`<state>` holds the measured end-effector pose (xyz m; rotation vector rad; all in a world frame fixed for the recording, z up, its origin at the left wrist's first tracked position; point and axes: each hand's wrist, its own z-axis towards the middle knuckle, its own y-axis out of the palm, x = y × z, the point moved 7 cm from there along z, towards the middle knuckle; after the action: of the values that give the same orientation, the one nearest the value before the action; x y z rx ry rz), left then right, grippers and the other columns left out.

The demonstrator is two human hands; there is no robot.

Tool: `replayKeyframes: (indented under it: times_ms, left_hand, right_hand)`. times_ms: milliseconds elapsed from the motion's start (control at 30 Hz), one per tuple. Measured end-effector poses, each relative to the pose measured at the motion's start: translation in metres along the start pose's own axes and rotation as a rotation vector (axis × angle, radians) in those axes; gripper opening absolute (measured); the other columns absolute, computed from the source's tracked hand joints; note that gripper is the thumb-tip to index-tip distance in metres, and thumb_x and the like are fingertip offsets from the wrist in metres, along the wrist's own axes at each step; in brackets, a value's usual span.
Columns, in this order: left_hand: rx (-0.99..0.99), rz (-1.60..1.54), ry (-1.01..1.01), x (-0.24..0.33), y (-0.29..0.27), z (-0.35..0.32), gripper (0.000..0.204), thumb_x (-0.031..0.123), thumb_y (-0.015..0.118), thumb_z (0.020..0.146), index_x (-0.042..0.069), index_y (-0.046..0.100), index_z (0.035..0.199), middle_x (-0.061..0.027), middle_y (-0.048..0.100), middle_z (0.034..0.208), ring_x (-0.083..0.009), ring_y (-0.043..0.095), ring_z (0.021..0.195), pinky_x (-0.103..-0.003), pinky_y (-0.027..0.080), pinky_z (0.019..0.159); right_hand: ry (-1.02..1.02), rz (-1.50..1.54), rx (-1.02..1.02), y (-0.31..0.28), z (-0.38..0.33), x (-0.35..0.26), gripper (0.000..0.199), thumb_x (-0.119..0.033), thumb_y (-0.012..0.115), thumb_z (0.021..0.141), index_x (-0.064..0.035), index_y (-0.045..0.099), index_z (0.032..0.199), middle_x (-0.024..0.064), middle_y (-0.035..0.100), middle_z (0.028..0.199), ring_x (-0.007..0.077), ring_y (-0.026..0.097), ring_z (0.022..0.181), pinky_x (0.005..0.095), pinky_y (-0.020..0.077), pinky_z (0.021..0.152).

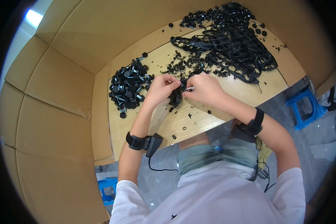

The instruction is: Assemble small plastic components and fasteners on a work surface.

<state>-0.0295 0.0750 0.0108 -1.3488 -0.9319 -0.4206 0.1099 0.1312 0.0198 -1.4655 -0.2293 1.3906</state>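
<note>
Hands (161,88) meet over black plastic part (176,96) at table (198,119).
Left fingers pinch its upper end; right hand (203,89) grips a small pale piece (190,89) just right.

The counter (227,93) is pale wood grain, walled by plain tan cardboard (56,93). Black knobs (128,85) with silvery studs sit left of centre; black lattice frames (231,46) lie at upper right. Blue stool (304,106) at right; white shirt (212,198) at bottom, black wristbands (136,142)
</note>
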Motion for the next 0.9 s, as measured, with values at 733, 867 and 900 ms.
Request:
replayKeyframes:
  times_ms: [733, 867, 900]
  left_hand:
    - [0.227, 0.295, 0.223, 0.005, -0.015, -0.009, 0.024, 0.013, 0.069, 0.076, 0.002, 0.068, 0.097, -0.0052, 0.066, 0.082, -0.0112, 0.054, 0.061, -0.028, 0.045, 0.057]
    - [0.223, 0.157, 0.467, 0.032, -0.008, -0.016, 0.033, 0.015, 0.072, 0.074, 0.005, 0.067, 0.105, -0.0028, 0.067, 0.099, -0.0131, 0.059, 0.072, -0.026, 0.048, 0.076]
    - [0.22, 0.153, 0.464, 0.034, -0.005, -0.016, 0.033, 0.015, 0.072, 0.074, 0.005, 0.067, 0.105, -0.0028, 0.067, 0.099, -0.0131, 0.059, 0.072, -0.026, 0.048, 0.076]
  right_hand:
    - [0.009, 0.268, -0.065, -0.031, 0.012, 0.034, 0.026, -0.025, 0.069, 0.072, 0.0, 0.072, 0.081, 0.0107, 0.068, 0.069, 0.0173, 0.065, 0.065, 0.03, 0.0504, 0.064]
    - [-0.021, 0.257, -0.122, -0.029, 0.016, 0.023, 0.027, -0.024, 0.068, 0.077, 0.0004, 0.071, 0.089, 0.0079, 0.068, 0.074, 0.0134, 0.063, 0.069, 0.0265, 0.0491, 0.067]
    - [-0.017, 0.257, -0.126, -0.026, 0.017, 0.023, 0.027, -0.024, 0.068, 0.077, 0.0004, 0.071, 0.089, 0.0079, 0.068, 0.074, 0.0134, 0.063, 0.069, 0.0265, 0.0491, 0.067]
